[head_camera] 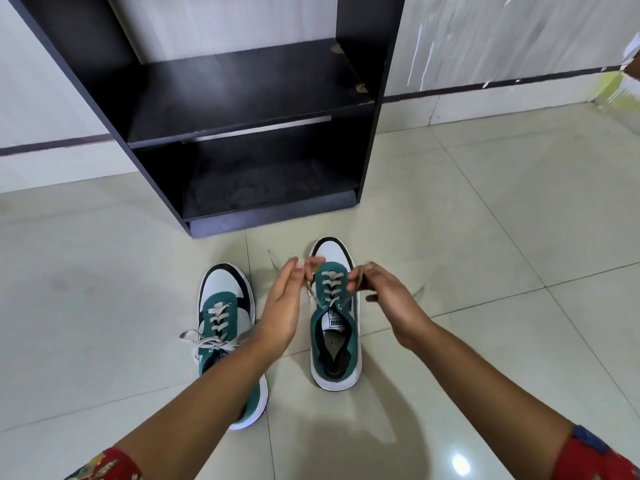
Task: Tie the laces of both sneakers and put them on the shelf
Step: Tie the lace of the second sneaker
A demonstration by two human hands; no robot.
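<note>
Two green and white sneakers stand on the tiled floor, toes toward a black shelf [242, 126]. The left sneaker [223, 313] has its grey laces tied in a bow. The right sneaker [334, 327] has loose laces. My left hand [285, 303] pinches one lace end at the left of this shoe's lacing. My right hand [384, 296] pinches the other lace end at the right. Both laces are pulled up and outward from the top eyelets. My left forearm crosses over the heel of the left sneaker.
The black shelf unit stands against the wall just beyond the shoes, with a middle board and a lower compartment [270, 188] open to the front. Pale glossy floor tiles [485, 237] spread on all sides. A yellowish object [620, 91] lies at the far right edge.
</note>
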